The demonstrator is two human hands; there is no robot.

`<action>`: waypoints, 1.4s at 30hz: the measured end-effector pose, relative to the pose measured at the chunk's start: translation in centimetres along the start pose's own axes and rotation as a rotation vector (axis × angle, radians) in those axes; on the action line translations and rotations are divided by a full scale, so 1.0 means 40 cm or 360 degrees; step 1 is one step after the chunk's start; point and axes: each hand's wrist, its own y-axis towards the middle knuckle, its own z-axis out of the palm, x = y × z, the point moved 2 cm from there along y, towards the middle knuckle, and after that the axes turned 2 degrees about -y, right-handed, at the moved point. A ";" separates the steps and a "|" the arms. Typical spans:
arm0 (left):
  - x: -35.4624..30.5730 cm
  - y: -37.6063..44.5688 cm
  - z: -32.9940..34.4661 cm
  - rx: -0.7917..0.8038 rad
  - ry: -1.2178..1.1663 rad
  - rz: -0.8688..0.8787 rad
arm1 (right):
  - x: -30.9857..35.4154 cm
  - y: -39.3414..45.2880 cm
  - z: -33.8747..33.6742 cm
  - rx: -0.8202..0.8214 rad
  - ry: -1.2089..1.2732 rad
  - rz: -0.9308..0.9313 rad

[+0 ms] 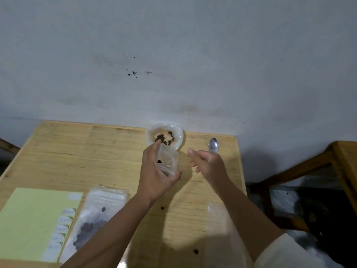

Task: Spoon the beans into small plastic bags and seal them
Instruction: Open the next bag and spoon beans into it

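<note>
You see dark brown beans (164, 139); a pale yellow-green sheet (29, 219); a light wood-grained table (87, 151); a silver spoon (213, 145).

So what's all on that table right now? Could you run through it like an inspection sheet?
Surface: wooden table, set against a grey wall.
Job's things: open plastic wrap with beans at the far edge; small plastic bag with a few beans inside; spoon; stack of empty bags with a filled bag lying on it.
Clutter: yellow label sheet; loose beans on the wood.
Hands: left hand holds the small plastic bag; right hand grips the spoon, bowl pointing away.
Cables: nothing seen.
Surroundings: wooden furniture at right; marks on the wall.
</note>
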 end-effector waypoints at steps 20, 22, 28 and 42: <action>-0.045 -0.033 -0.218 -0.0359 -0.0660 -0.0174 | 0.197 -0.157 0.053 0.0088 0.0397 -0.0266; -0.039 -0.046 -0.249 -0.0338 -0.0739 -0.0175 | 0.199 -0.182 0.081 -0.0045 0.0388 -0.0303; -0.002 -0.075 -0.350 -0.0018 -0.0649 0.0004 | 0.236 -0.244 0.151 -0.0023 0.0263 -0.0476; 0.040 -0.109 -0.478 0.0026 -0.0727 0.0055 | 0.272 -0.314 0.290 -0.0215 0.0397 -0.0468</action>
